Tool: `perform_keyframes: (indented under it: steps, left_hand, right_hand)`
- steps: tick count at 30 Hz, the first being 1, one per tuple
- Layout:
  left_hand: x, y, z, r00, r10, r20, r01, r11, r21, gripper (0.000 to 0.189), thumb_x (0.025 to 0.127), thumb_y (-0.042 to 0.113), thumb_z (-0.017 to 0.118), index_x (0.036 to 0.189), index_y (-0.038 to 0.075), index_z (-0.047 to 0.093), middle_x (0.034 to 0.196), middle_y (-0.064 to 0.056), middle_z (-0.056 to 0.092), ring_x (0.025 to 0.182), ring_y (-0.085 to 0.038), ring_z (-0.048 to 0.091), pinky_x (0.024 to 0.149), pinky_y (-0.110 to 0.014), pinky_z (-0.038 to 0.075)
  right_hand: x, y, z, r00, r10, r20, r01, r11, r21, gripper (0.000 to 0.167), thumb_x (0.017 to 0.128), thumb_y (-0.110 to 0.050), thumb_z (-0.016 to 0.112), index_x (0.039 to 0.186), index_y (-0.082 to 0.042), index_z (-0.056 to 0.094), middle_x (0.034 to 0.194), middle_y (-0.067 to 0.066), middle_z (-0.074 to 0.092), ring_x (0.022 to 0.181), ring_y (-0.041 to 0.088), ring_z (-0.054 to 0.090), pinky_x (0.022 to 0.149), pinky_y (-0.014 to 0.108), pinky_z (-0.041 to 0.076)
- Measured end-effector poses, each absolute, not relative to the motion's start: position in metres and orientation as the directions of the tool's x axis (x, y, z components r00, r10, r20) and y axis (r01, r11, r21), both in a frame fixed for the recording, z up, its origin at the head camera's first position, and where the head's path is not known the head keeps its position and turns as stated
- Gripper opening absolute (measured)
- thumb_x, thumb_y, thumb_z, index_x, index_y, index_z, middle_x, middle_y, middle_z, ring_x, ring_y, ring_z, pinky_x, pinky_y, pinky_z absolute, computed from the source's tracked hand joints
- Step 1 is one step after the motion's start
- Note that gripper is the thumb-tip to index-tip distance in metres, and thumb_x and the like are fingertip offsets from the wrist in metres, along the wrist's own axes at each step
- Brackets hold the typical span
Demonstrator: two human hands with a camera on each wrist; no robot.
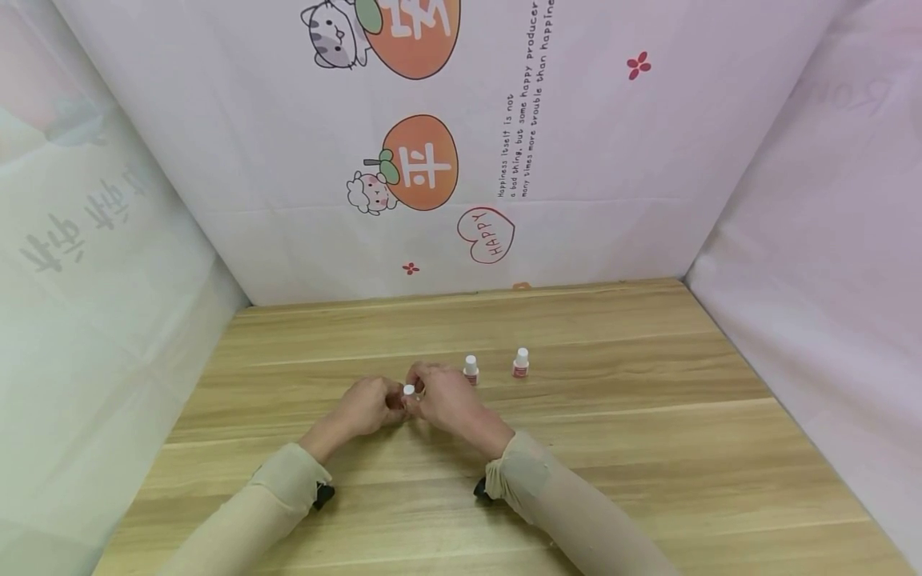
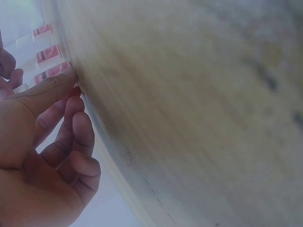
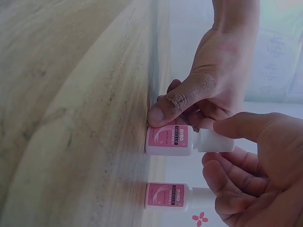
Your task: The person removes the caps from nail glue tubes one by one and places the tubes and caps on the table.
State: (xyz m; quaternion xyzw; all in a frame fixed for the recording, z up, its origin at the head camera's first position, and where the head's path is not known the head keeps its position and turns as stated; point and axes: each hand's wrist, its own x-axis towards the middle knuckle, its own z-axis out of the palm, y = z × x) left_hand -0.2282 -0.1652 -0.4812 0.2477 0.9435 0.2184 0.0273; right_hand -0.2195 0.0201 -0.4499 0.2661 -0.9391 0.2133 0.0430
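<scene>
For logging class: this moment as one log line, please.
left hand holds nail glue bottle; right hand pinches its cap; two other bottles upright

Pale printed sheets (image 1: 591,144) on three sides of a wood-grain tabletop (image 1: 619,424) form a screened booth.

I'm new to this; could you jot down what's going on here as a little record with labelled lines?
Bottle in use: small, upright, white cap, pink label
Left hand: grips this bottle's lower part between thumb and fingers
Right hand: thumb and fingers at its white cap
Other bottles: two alike, upright, to the right: nearer one, farther one
Surface: wood-grain table
Backdrop: white printed sheet
Cap loose or tight: cannot tell
</scene>
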Motion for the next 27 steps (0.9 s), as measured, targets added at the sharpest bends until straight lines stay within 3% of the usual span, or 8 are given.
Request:
perform_keyframes:
  steps: [6,11,16,22,27]
  left_hand:
    - [-0.2286,-0.1652,-0.4814,-0.876,0.479,0.06,0.457,0.782,0.423,0.019,0.082,0.016,0.081,0.075,0.016,0.064,0.067,0.007,0.06,0.061,-0.005,0.049,0.057,-0.021,0.041]
    - [-0.228,-0.1654,-0.4806,-0.873,0.484,0.064,0.463,0.78,0.42,0.019,0.083,0.015,0.08,0.074,0.015,0.063,0.066,0.007,0.059,0.061,-0.005,0.048,0.056,-0.021,0.04]
    - [-0.2279,-0.1652,-0.4819,-0.866,0.496,0.065,0.474,0.774,0.42,0.018,0.083,0.014,0.08,0.075,0.014,0.064,0.066,0.006,0.06,0.061,-0.005,0.048,0.057,-0.021,0.04]
    - [-0.2273,-0.1655,-0.4818,-0.872,0.485,0.057,0.46,0.777,0.429,0.018,0.084,0.019,0.08,0.076,0.016,0.065,0.068,0.007,0.061,0.062,-0.004,0.049,0.058,-0.021,0.042]
    - [-0.2273,-0.1653,-0.4816,-0.874,0.483,0.052,0.455,0.776,0.436,0.019,0.085,0.019,0.08,0.075,0.017,0.064,0.069,0.007,0.061,0.062,-0.004,0.049,0.058,-0.02,0.043]
  right_hand:
    - [-0.2195,0.0205,-0.4498,-0.84,-0.497,0.22,-0.543,0.763,-0.351,0.021,0.087,-0.03,0.075,0.102,-0.02,0.065,0.094,-0.005,0.071,0.077,0.009,0.063,0.063,0.018,0.045]
    - [-0.2194,0.0209,-0.4511,-0.848,-0.484,0.215,-0.529,0.763,-0.371,0.024,0.087,-0.036,0.076,0.101,-0.019,0.065,0.094,-0.004,0.07,0.079,0.01,0.063,0.065,0.019,0.046]
    - [-0.2201,0.0217,-0.4526,-0.848,-0.486,0.211,-0.528,0.751,-0.396,0.021,0.087,-0.032,0.077,0.097,-0.019,0.064,0.09,-0.004,0.07,0.077,0.009,0.062,0.064,0.018,0.045]
    - [-0.2195,0.0221,-0.4526,-0.831,-0.509,0.225,-0.556,0.743,-0.373,0.019,0.087,-0.027,0.074,0.103,-0.02,0.066,0.094,-0.003,0.071,0.078,0.01,0.062,0.065,0.02,0.046]
    - [-0.2184,0.0214,-0.4511,-0.845,-0.497,0.197,-0.533,0.755,-0.382,0.025,0.088,-0.034,0.075,0.107,-0.02,0.067,0.098,-0.004,0.071,0.08,0.011,0.062,0.067,0.021,0.046]
